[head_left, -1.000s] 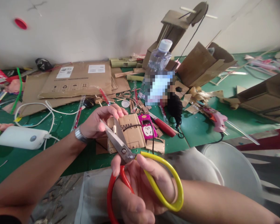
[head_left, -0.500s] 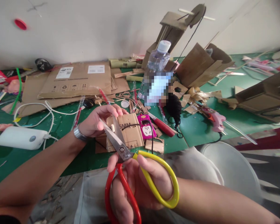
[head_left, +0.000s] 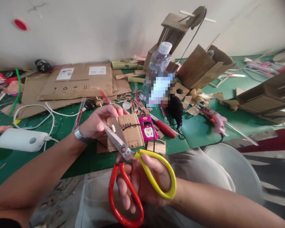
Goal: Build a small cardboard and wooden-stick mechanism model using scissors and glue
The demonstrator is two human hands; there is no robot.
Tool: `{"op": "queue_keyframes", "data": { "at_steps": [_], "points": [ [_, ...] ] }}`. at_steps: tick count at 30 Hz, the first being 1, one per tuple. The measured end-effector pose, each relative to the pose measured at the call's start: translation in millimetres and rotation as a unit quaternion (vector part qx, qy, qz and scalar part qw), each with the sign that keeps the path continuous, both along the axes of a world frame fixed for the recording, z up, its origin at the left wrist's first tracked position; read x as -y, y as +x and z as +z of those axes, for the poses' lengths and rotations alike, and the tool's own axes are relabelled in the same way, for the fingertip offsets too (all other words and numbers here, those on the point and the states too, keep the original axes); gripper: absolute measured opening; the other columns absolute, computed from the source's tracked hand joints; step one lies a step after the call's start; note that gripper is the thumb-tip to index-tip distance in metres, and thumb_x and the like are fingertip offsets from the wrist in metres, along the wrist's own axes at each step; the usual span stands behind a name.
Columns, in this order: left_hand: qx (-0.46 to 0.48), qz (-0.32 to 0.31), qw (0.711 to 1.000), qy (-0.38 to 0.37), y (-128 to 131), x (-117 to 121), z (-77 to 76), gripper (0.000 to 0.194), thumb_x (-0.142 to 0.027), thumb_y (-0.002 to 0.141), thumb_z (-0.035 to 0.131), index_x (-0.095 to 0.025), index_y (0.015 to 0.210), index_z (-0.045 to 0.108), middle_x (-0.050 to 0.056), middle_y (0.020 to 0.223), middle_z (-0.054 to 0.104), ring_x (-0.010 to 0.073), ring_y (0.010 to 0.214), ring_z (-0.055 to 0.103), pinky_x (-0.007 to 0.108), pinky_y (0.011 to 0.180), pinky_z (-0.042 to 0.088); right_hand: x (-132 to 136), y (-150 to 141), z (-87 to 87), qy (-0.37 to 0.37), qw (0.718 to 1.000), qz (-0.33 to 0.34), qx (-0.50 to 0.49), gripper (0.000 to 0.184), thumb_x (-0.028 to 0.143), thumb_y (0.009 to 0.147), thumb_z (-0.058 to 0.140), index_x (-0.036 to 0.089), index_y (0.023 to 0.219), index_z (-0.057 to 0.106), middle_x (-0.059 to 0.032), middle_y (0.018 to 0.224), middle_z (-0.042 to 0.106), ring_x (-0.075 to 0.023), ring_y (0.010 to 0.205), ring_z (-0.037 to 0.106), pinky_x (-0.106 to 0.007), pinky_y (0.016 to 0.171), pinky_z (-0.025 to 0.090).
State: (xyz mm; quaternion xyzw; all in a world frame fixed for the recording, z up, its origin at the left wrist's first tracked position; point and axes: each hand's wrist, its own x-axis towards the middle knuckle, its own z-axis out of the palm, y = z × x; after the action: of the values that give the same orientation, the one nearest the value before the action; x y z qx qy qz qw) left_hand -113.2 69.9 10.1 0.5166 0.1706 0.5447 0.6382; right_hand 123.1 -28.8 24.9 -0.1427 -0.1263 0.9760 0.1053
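Observation:
A small flat cardboard box (head_left: 135, 139) printed "5MM" lies on the green table, with a black cord (head_left: 132, 126) across its top and a short white stick (head_left: 113, 128) projecting near its left side. My left hand (head_left: 103, 118) is curled around the box's upper left edge, partly behind a scissor blade. In my right hand (head_left: 152, 183) are scissors (head_left: 123, 149) with one red and one yellow handle loop. Their blades are parted, pointing up and left over the box, one on each side of the stick. Whether they touch it I cannot tell.
Right of the box are a purple socket block (head_left: 148, 130) and a red-handled knife (head_left: 165, 126). Behind stand a plastic bottle (head_left: 160, 61) and cardboard constructions. A pink glue gun (head_left: 217, 122) lies right, a white power bank (head_left: 22, 140) left, and a stool (head_left: 237, 177) in front.
My right hand and the scissor handles have shifted slightly up, and the right fingers sit differently in the loops. The blades stay parted around the stick. My left hand stays at the box.

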Motion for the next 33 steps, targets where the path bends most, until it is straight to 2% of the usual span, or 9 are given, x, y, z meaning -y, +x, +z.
{"op": "queue_keyframes", "data": {
  "at_steps": [2,5,8,12,18,22,27,30,33],
  "points": [
    [-0.002,0.012,1.0,-0.005,-1,0,-1.7,0.056,-0.069,0.069,0.094,-0.024,0.097,0.079,0.006,0.108,0.067,0.0316,0.121,0.07,0.051,0.111,0.056,0,1,0.9,0.011,1.0,-0.005,0.005,0.065,0.083,0.094,0.048,0.018,0.099,0.057,-0.007,0.084,0.071,-0.0193,0.067,0.07,-0.031,0.065,0.053],
    [-0.002,0.036,0.999,-0.012,-2,-1,-4.4,0.058,-0.071,0.066,0.094,-0.024,0.097,0.079,0.007,0.109,0.068,0.0317,0.122,0.069,0.05,0.112,0.054,0,2,4.9,0.033,0.999,-0.036,0.001,0.062,0.081,0.096,0.045,0.022,0.116,0.052,-0.0049,0.084,0.074,-0.0193,0.06,0.069,-0.03,0.062,0.05],
    [-0.001,0.038,0.999,-0.012,-2,-2,-4.8,0.059,-0.072,0.066,0.093,-0.025,0.098,0.079,0.007,0.109,0.069,0.0317,0.121,0.069,0.049,0.109,0.055,2,2,5.3,0.042,0.998,-0.037,-0.029,0.069,0.084,0.09,0.054,0.024,0.123,0.05,-0.0044,0.084,0.076,-0.019,0.057,0.067,-0.03,0.062,0.048],
    [-0.006,0.042,0.999,-0.002,-1,-1,-3.0,0.056,-0.07,0.069,0.093,-0.025,0.1,0.081,0.008,0.108,0.069,0.0313,0.121,0.068,0.048,0.107,0.057,7,3,-0.5,0.067,0.997,-0.022,-0.032,0.081,0.092,0.083,0.058,0.018,0.116,0.058,-0.0049,0.077,0.074,-0.0164,0.055,0.062,-0.028,0.06,0.046],
    [-0.02,0.036,0.999,-0.006,-1,0,-4.3,0.056,-0.071,0.07,0.092,-0.026,0.103,0.081,0.011,0.121,0.072,0.0328,0.12,0.07,0.048,0.101,0.06,8,1,-6.3,0.111,0.991,-0.024,-0.069,0.084,0.089,0.091,0.054,0.008,0.11,0.068,-0.0046,0.069,0.067,-0.0124,0.054,0.054,-0.024,0.052,0.035],
    [-0.022,0.029,0.999,-0.001,-2,1,-4.7,0.056,-0.07,0.072,0.091,-0.026,0.104,0.081,0.012,0.123,0.072,0.0332,0.12,0.07,0.048,0.101,0.06,7,-3,-14.4,0.153,0.982,-0.03,-0.104,0.082,0.087,0.094,0.051,0.008,0.109,0.067,-0.0032,0.066,0.064,-0.0112,0.05,0.052,-0.022,0.047,0.034],
    [-0.026,0.02,0.999,0.004,-3,0,-3.9,0.056,-0.07,0.072,0.091,-0.025,0.103,0.081,0.011,0.12,0.072,0.0318,0.12,0.07,0.046,0.102,0.059,6,-7,-27.0,0.2,0.971,0.028,-0.125,0.084,0.09,0.088,0.055,0.008,0.102,0.066,-0.0093,0.072,0.07,-0.0115,0.047,0.054,-0.022,0.041,0.036],
    [-0.031,0.022,0.999,0.007,-4,0,-3.4,0.058,-0.072,0.071,0.091,-0.024,0.103,0.08,0.011,0.119,0.072,0.0321,0.12,0.07,0.046,0.103,0.058,4,-8,-25.7,0.218,0.967,0.057,-0.119,0.083,0.091,0.088,0.054,0.01,0.095,0.067,-0.009,0.069,0.069,-0.0115,0.046,0.054,-0.021,0.04,0.037],
    [-0.028,0.016,0.999,-0.003,-4,0,-2.7,0.057,-0.07,0.07,0.092,-0.024,0.1,0.079,0.011,0.119,0.073,0.0324,0.118,0.071,0.047,0.103,0.058,2,-7,-19.9,0.229,0.967,0.043,-0.103,0.073,0.085,0.091,0.055,0.013,0.085,0.064,-0.009,0.062,0.066,-0.0133,0.048,0.055,-0.021,0.04,0.038]
  ]
}}
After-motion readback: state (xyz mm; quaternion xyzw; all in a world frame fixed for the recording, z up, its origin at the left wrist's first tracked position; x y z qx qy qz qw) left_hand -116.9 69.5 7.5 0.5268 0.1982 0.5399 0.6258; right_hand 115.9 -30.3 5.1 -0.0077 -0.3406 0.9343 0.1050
